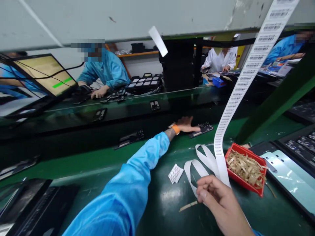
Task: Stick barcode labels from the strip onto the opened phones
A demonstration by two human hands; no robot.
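Observation:
My left hand, with an orange wristband, reaches out over the dark belt. Its fingers are spread, and the thumb lies over the near end of a phone body with bare circuitry; whether it grips the phone body I cannot tell. Closer in, my right hand is closed in a loose pinch, and what lies between its fingertips, if anything, is too small to make out. Behind it runs a long strip of barcode labels, its blank backing looping on the green bench. A tan tape piece lies beside the fingertips.
A red bin of tan strips stands at the right, beside pale-green phone covers. A printed paper scrap lies on the bench. More phone bodies sit along the belt. A green post slants at right. Co-workers sit opposite.

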